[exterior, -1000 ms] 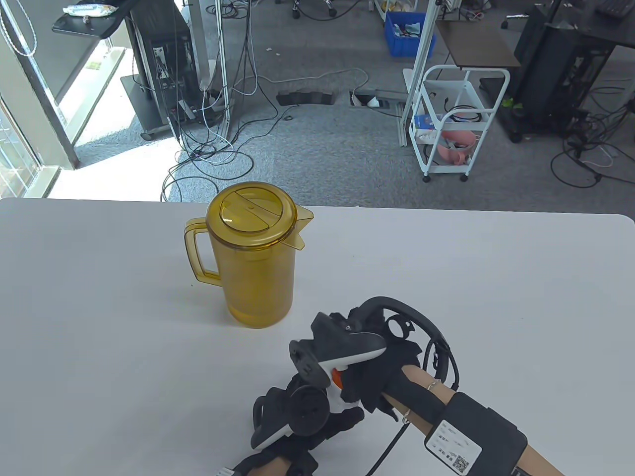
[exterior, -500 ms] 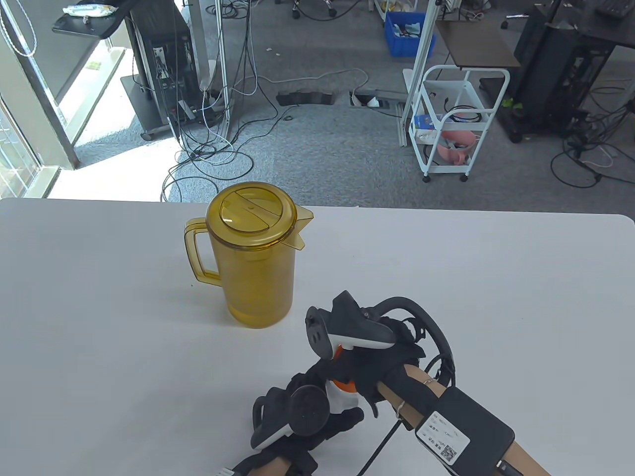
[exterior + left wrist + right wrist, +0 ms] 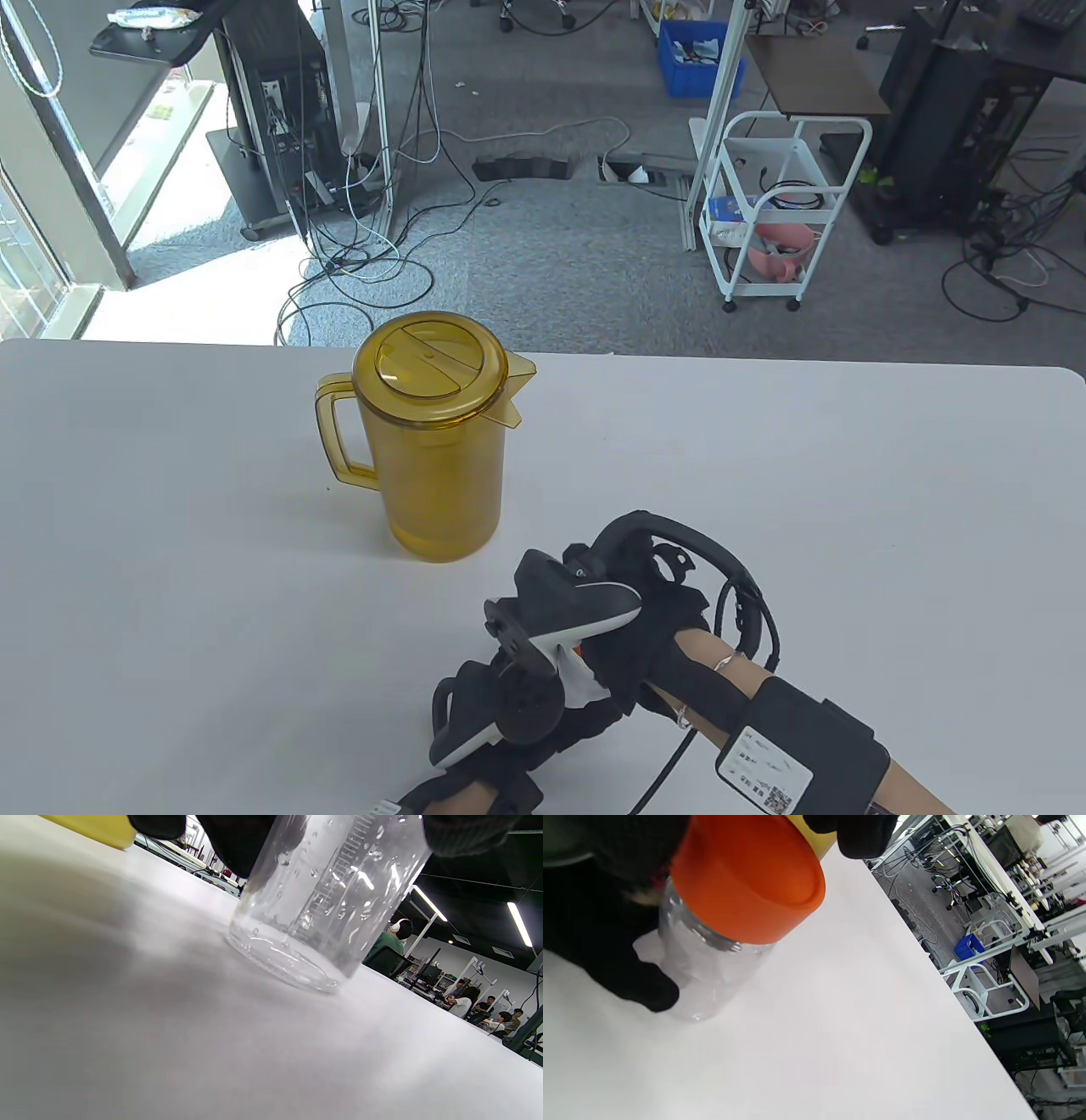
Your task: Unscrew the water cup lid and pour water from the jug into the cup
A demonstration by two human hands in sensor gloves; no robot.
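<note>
A clear plastic cup (image 3: pixel 322 899) with droplets inside stands on the white table (image 3: pixel 806 475) near its front edge. My left hand (image 3: pixel 543 722) grips the cup's body, with gloved fingers (image 3: pixel 237 840) curled round it. An orange lid (image 3: pixel 746 878) sits on the cup's threaded neck (image 3: pixel 712 938). My right hand (image 3: pixel 628 632) grips this lid from above, one fingertip (image 3: pixel 865 832) showing past its rim. In the table view the hands and trackers hide nearly all of the cup; only a sliver of the orange lid (image 3: pixel 578 652) shows. The yellow lidded jug (image 3: pixel 433 450) stands upright behind and to the left, handle to the left.
The table's far edge (image 3: pixel 764 361) runs behind the jug, with office floor, cables and a white cart (image 3: pixel 780 212) beyond it. Bare tabletop lies to the right (image 3: pixel 891 509) and left (image 3: pixel 170 552) of the hands.
My right hand turned on the lid, its tracker swinging up and away, then came back to near its earlier pose. The left hand and the jug have stayed put.
</note>
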